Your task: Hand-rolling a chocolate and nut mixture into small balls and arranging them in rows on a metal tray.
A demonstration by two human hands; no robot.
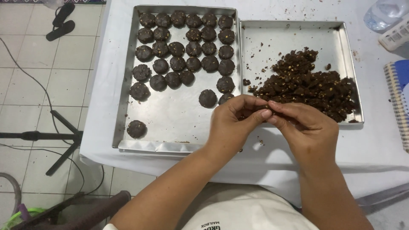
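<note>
My left hand (pixel 232 123) and my right hand (pixel 304 127) meet at the fingertips over the near edge where the two metal trays join. Together they pinch a small piece of dark chocolate dough (pixel 246 114), mostly hidden by the fingers. The left tray (pixel 174 117) holds several round dark dough discs (pixel 183 47) in rows at its far end, with one disc alone (pixel 136 128) near the front left corner. The right tray (pixel 272 38) carries a loose heap of crumbly dark dough (pixel 309 85) just beyond my right hand.
A white cloth (pixel 375 145) covers the table. A spiral notebook (pixel 398 100) lies at the right edge, a plastic bottle (pixel 385 12) at the far right corner. On the tiled floor to the left are a stand's black legs (pixel 55 136), cables and sandals (pixel 61 21).
</note>
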